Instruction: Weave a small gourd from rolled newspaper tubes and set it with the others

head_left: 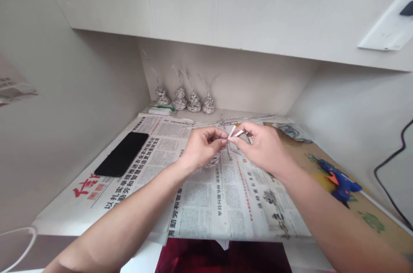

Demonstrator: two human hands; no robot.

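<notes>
Above the middle of the newspaper, my left hand (206, 147) and my right hand (265, 146) meet, fingertips almost touching. Between them is a white rolled paper strip (238, 133), bent, with both hands pinching it. Under my left hand shows part of a woven paper piece (213, 161), mostly hidden by the fingers. Thin paper strips stick out from around it. Behind my hands, long thin rolled paper sticks (248, 119) lie across the newspaper's far side.
Several woven paper gourds (194, 103) with thin stems stand at the back wall. A black phone (121, 154) rests on the newspaper (206, 217) at left. On a cardboard sheet (371, 208) at right lies a blue glue gun (342, 182). A cabinet panel (206, 6) overhangs the desk.
</notes>
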